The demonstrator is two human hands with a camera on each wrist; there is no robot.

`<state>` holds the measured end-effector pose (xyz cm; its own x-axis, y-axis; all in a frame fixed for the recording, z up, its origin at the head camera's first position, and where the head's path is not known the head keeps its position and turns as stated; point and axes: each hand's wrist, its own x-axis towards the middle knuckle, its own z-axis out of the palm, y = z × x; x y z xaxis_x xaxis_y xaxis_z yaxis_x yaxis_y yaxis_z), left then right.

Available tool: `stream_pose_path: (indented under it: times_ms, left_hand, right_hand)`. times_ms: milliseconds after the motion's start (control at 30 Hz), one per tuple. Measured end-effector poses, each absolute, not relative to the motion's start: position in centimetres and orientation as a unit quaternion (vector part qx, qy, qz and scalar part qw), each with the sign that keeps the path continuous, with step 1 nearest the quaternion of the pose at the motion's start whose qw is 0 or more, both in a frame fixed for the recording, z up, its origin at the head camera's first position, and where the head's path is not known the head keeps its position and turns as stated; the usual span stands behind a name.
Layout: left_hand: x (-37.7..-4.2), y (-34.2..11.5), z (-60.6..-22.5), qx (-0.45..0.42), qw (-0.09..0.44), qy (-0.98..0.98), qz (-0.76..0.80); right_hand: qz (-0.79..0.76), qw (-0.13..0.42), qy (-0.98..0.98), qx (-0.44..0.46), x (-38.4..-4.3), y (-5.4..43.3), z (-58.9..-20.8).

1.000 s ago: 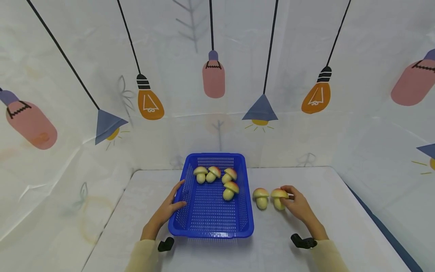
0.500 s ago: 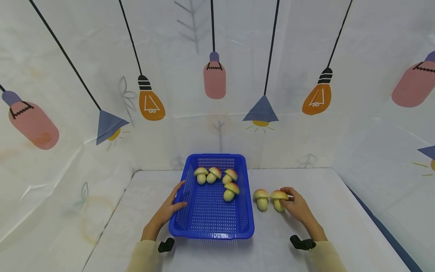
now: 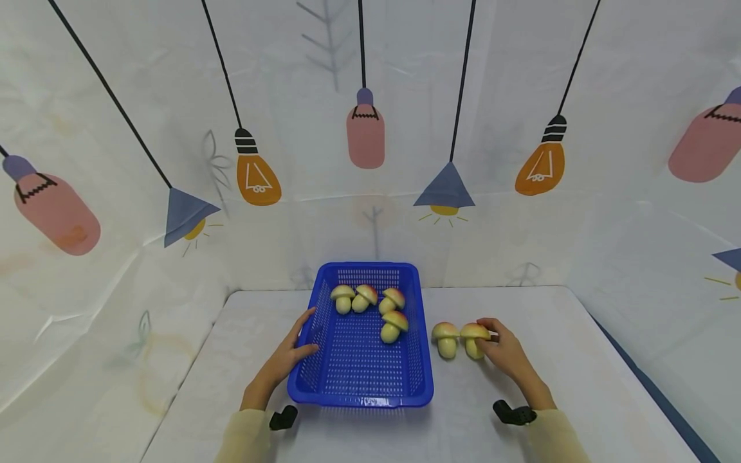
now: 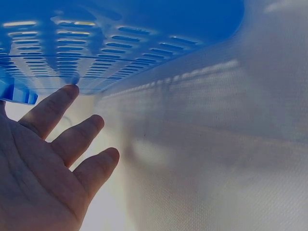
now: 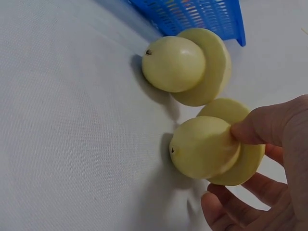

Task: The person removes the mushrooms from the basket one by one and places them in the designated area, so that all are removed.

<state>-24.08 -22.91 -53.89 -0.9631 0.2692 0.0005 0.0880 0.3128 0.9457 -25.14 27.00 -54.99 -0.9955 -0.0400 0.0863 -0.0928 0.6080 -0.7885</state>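
Observation:
My right hand [image 3: 505,350] holds the right-hand one of two toy mushrooms on the white table, thumb on its pale stem and fingers around the far side of the cap. In the right wrist view this mushroom [image 5: 204,147] lies with its stem end facing the camera. The other mushroom [image 3: 446,339] is right beside it, their caps meeting. My left hand [image 3: 285,354] rests at the left rim of a blue plastic basket [image 3: 360,400], thumb over the edge. Seen from the left wrist, its other fingers [image 4: 79,139] stretch out straight beside the perforated basket wall.
Several more mushrooms are in the basket's far half, among them one [image 3: 393,326] near its right wall. A white sheet [image 3: 370,225] printed with hanging lamps rises behind the table [image 3: 556,360] and along both sides.
The held mushroom has shifted very slightly left against its neighbour, along with my right hand. My left hand and the basket have stayed in place.

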Motion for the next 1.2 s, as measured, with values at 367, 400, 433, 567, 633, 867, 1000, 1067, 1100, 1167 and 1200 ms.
stream_pose_path:
  times_ms: [367, 400, 433, 567, 633, 867, 1000, 1067, 1100, 1167, 1200]
  left_hand:
    - [-23.94, -22.84, -53.78, 0.108, 0.077, 0.811, 0.57]
    - [-23.94, -22.83, -53.77, 0.107, 0.077, 0.811, 0.57]
    - [-23.94, -22.83, -53.76, 0.105, 0.078, 0.811, 0.57]
    - [-23.96, -22.83, -53.71, 0.103, 0.077, 0.812, 0.57]
    - [-23.98, -22.83, -53.69, 0.102, 0.077, 0.812, 0.569]
    - [-24.0, -22.83, -53.69, 0.105, 0.079, 0.811, 0.57]
    - [-24.0, -22.86, -53.73, 0.107, 0.078, 0.809, 0.573]
    - [-24.02, -22.86, -53.76, 0.106, 0.079, 0.808, 0.574]
    - [-24.03, -22.86, -53.76, 0.105, 0.08, 0.808, 0.575]
    - [-24.04, -22.85, -53.76, 0.104, 0.081, 0.807, 0.576]
    - [-24.04, -22.83, -53.76, 0.103, 0.082, 0.807, 0.576]
  right_hand:
    - [0.444, 0.039, -0.894, 0.044, -24.89, 26.92, -54.9]
    - [0.444, 0.039, -0.894, 0.045, -24.87, 26.91, -54.9]
    - [0.443, 0.039, -0.894, 0.045, -24.85, 26.9, -54.88]
    - [0.438, 0.048, -0.896, 0.051, -24.87, 26.93, -54.89]
    - [0.437, 0.05, -0.896, 0.053, -24.9, 26.93, -54.9]
    - [0.438, 0.046, -0.896, 0.051, -24.96, 26.82, -54.85]
    - [0.44, 0.043, -0.896, 0.047, -25.02, 26.8, -54.91]
    - [0.44, 0.04, -0.896, 0.044, -25.08, 26.83, -55.0]
    - [0.439, 0.04, -0.897, 0.044, -25.1, 26.84, -55.05]
    - [0.438, 0.039, -0.897, 0.042, -25.16, 26.87, -55.15]
    - [0.437, 0.039, -0.898, 0.041, -25.2, 26.9, -55.2]
